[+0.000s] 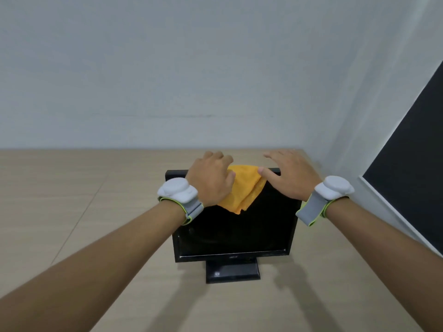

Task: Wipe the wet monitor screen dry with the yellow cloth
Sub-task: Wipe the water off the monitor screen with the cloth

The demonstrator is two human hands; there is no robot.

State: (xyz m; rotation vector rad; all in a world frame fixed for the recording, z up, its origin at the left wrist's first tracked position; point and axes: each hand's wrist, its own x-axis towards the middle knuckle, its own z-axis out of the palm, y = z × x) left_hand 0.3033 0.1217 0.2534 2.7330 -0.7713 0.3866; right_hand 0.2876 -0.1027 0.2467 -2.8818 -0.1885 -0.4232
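Observation:
A small black monitor (235, 238) stands on its base on the wooden table, screen facing me. The yellow cloth (244, 190) hangs over the screen's upper middle, reaching the top edge. My left hand (211, 178) grips the cloth at the monitor's upper left, fingers curled over the top edge. My right hand (290, 173) rests at the monitor's upper right corner with fingers spread; its thumb touches the cloth's right edge. Both wrists wear grey bands with white pods.
The light wooden table (72, 200) runs back to a plain white wall (191, 68). A dark panel with a white frame (412, 168) leans along the right wall. The monitor's base (232, 271) sits near the table's middle.

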